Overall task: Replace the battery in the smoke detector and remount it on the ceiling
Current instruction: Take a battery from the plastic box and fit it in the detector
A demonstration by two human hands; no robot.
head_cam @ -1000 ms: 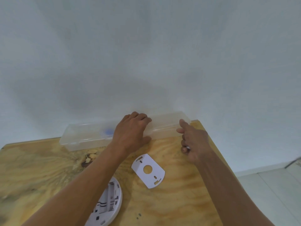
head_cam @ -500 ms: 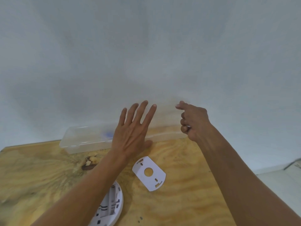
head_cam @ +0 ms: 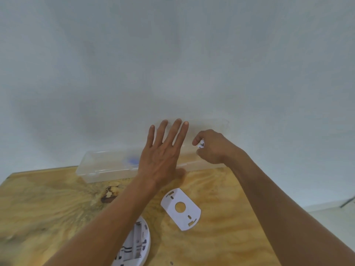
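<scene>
Above the clear box, the left hand stays spread flat while the right hand now pinches a small white object.

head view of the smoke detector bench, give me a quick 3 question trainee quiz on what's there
1. True or false: the left hand has its fingers curled round the white mounting plate.
2. Which lies nearest the camera? A) clear plastic box B) mounting plate C) smoke detector
3. Fill in: the right hand pinches a small ____ object.

Key
1. False; its fingers are straight and spread over the box, and the plate lies alone on the wooden table.
2. C
3. White; what it is cannot be told.
</scene>
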